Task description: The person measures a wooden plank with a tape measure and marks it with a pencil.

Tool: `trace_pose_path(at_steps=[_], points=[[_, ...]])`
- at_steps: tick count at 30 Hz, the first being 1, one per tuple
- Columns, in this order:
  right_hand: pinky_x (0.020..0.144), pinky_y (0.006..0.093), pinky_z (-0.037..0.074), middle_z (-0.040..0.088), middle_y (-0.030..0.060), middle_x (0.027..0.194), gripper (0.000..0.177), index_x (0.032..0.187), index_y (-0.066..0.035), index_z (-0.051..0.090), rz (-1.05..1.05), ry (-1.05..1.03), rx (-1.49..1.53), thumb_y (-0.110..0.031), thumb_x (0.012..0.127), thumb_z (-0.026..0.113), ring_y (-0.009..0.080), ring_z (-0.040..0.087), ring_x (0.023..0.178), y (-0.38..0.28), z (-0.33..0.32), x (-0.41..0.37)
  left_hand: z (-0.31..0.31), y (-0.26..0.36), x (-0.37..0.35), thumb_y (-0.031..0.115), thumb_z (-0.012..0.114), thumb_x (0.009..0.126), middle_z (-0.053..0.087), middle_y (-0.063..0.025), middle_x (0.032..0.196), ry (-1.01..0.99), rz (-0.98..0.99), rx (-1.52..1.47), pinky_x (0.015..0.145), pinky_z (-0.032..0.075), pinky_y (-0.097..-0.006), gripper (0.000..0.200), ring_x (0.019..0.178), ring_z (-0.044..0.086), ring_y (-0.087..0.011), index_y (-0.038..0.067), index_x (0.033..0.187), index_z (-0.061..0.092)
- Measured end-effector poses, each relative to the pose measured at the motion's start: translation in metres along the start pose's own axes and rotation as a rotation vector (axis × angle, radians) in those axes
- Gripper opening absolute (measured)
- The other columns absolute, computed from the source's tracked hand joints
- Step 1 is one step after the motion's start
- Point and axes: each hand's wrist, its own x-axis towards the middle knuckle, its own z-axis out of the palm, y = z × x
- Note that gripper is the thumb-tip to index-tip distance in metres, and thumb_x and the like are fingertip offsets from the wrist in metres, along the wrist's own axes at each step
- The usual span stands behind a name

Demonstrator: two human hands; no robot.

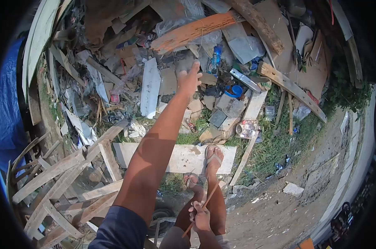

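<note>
My left hand point(189, 82) is stretched out over the rubbish heap, its fingers apart and nothing visible in them. Just beyond it lies an orange-painted wooden plank point(194, 31), with a thin wire looping down near its edge. A blue-tinted plastic bottle point(216, 56) is to the right of the fingertips, and a white board point(150, 89) lies to the left. Low in the view, in front of my legs, my right hand point(201, 216) is closed around a thin wooden stick point(211, 194) that slants up to the right.
My sandalled foot point(214, 157) stands on a pale flat board point(179, 162). Crossed timber pieces point(67, 182) fill the lower left. Right of the heap are a long wooden plank point(294, 91), a printed tin point(246, 129) and bare dirt ground point(271, 207).
</note>
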Motion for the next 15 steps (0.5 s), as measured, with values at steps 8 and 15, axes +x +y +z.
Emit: trace_pose_path(at_steps=[8, 15], points=[[0.042, 0.0232, 0.033, 0.060, 0.0026, 0.072, 0.041, 0.108, -0.001, 0.060, 0.044, -0.150, 0.107, -0.038, 0.094, 0.069, 0.0077, 0.048, 0.050, -0.032, 0.023, -0.001, 0.023, 0.044, 0.033, 0.025, 0.062, 0.098, 0.069, -0.0092, 0.090, 0.114, 0.191, -0.146, 0.066, 0.054, -0.0267, 0.026, 0.076, 0.067, -0.0160, -0.001, 0.100, 0.064], [0.043, 0.0230, 0.035, 0.062, 0.0039, 0.075, 0.032, 0.109, -0.001, 0.059, 0.076, -0.161, 0.148, -0.031, 0.098, 0.063, 0.0085, 0.048, 0.051, -0.049, 0.035, -0.007, 0.015, 0.058, 0.006, 0.026, 0.063, 0.099, 0.069, -0.0086, 0.098, 0.037, 0.212, -0.174, 0.067, 0.055, -0.0255, 0.030, 0.082, 0.068, -0.0157, 0.001, 0.114, 0.060]])
